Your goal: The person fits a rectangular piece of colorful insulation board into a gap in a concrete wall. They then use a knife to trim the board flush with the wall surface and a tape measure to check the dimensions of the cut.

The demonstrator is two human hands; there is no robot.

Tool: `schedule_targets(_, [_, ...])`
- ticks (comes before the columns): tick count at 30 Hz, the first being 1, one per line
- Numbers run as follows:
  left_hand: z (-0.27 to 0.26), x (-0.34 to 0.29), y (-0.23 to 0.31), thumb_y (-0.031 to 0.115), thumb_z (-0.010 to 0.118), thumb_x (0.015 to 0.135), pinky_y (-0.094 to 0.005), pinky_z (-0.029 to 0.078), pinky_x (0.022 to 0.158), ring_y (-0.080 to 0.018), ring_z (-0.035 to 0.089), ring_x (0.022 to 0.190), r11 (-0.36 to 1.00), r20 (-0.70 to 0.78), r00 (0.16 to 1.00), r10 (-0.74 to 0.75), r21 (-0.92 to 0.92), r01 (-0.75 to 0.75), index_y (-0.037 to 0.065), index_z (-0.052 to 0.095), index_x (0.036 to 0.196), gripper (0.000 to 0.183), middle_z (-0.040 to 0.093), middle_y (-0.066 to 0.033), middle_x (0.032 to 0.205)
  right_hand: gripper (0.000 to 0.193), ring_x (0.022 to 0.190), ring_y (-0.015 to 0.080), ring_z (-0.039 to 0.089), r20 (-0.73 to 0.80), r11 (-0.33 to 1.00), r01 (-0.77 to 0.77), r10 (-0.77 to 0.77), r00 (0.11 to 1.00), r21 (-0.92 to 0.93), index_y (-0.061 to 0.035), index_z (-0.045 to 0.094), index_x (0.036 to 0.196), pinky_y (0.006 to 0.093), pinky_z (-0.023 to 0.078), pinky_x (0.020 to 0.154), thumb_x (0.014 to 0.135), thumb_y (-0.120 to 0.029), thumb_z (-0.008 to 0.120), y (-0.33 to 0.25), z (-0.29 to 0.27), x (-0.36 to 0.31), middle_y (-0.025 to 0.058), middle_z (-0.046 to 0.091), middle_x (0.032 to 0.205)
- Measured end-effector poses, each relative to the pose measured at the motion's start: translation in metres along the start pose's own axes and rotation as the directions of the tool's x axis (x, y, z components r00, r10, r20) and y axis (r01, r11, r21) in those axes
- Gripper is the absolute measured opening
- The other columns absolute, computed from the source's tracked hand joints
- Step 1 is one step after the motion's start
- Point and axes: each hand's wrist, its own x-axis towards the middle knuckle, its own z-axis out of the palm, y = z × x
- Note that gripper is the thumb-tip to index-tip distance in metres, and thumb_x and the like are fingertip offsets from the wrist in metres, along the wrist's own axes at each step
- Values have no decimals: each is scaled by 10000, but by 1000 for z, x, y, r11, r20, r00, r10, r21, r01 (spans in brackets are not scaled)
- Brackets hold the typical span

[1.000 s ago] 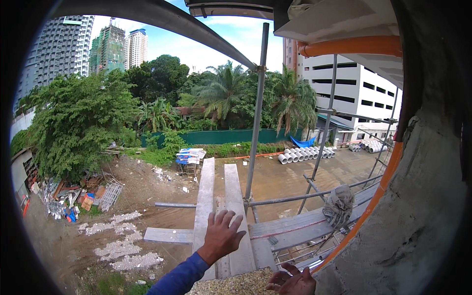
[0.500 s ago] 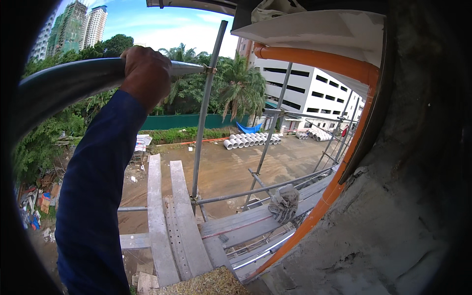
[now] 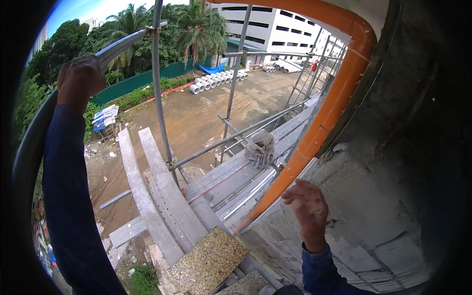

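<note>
Head view: bare dirt yard point(image 3: 182, 118) far below you, green fence point(image 3: 132, 88) and trees point(image 3: 194, 29) behind, white building point(image 3: 290, 32) across the top. Concrete pipes point(image 3: 216, 81) lie in a row out there. Closer in, an upright point(image 3: 158, 88) stands by two long planks point(image 3: 140, 196); a grey bundle point(image 3: 259, 147) sits on the scaffold deck point(image 3: 216, 179), and a speckled slab point(image 3: 209, 255) is at the bottom, near you.

The rail point(image 3: 123, 44) is upper left, curving through the fisheye, its far end meeting the upright at a clamp point(image 3: 155, 30). Your left grip point(image 3: 82, 78) is over it, fingers wrapped round as far as shows; fingertips on the far side hidden. Your right grip point(image 3: 309, 211) hangs in front of the rough wall point(image 3: 378, 221), just beside the orange pipe point(image 3: 314, 140), fingers loosely curled, nothing visible in it; can't tell if it touches the wall.

Handling: rail looks like metal tube, so probably stiff, heavy loose, not fragile. Smooth skin, likely slick if wet or dusty. Take it full-fist on the bare stretch, thumb under, clear of the clamp. Orange pipe looks like plastic, likely lighter with some give; don't lean on it.
</note>
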Motion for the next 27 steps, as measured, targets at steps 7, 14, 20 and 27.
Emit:
schedule_targets(7, [-27, 37, 9, 536, 537, 938, -498, 476, 1055, -350, 618, 1257, 952, 298, 941, -159, 299, 67, 110, 626, 1327, 583, 656, -139, 1345, 556, 1131, 263, 621, -398, 959, 216, -273, 876, -184, 99, 403, 1449, 396, 532, 915, 1061, -292, 478, -52, -34, 73, 190, 599, 1294])
schedule_targets(14, [-6, 60, 33, 401, 615, 826, -456, 510, 1017, -342, 669, 1178, 974, 396, 897, -196, 182, 133, 101, 624, 1323, 580, 673, -137, 1326, 453, 890, 196, 660, 140, 981, -192, 185, 973, 33, 40, 543, 1309, 363, 532, 894, 981, -261, 629, -56, 11, 53, 134, 659, 1006])
schedule_targets(20, [1, 56, 18, 328, 728, 780, -385, 572, 753, -241, 725, 911, 973, 166, 963, -211, 128, 191, -12, 642, 1152, 511, 721, -112, 1002, 483, 965, 186, 673, 367, 819, -572, 518, 772, 47, 4, 562, 1329, 344, 516, 920, 921, -197, 726, -102, 43, 72, 103, 692, 993])
schedule_targets(27, [-8, 66, 31, 468, 791, 753, -411, 535, 800, -299, 669, 945, 961, 135, 951, -277, 37, 275, -104, 530, 1238, 795, 640, -170, 1077, 522, 1013, 189, 657, 484, 856, -516, 438, 758, 33, -26, 572, 1383, 351, 518, 929, 927, -210, 745, -151, 35, 150, 100, 693, 1058])
